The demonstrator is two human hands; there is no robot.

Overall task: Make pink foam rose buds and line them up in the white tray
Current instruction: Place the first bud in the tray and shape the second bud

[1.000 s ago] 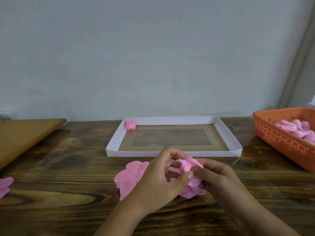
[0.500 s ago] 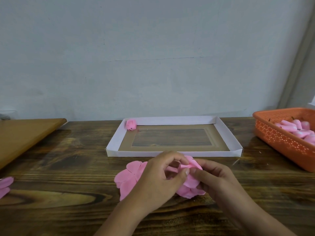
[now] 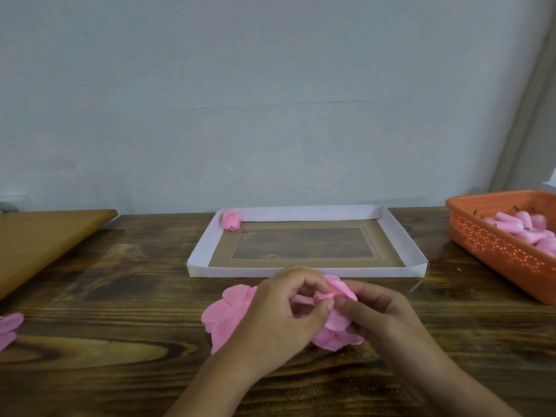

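A dark wooden table [image 3: 120,296] stands against a pale wall. Just in front of the white tray [image 3: 198,245] — one finished bud [image 3: 231,219] sits in its far-left corner — the left hand [image 3: 279,320] and right hand [image 3: 382,314] pinch a pink foam petal piece [image 3: 338,308], likely folding it into a bud.

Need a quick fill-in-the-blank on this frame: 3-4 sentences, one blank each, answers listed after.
1. The white cardboard tray holds ___ finished pink foam rose bud, in its far-left corner.
2. The left hand and right hand both pinch pink foam petals just in front of the ___.
3. The pink cone-shaped foam pieces lie in a perforated plastic basket coloured ___.
4. Flat pink foam petal sheets lie on the dark ___ table.

Answers: one; tray; orange; wooden
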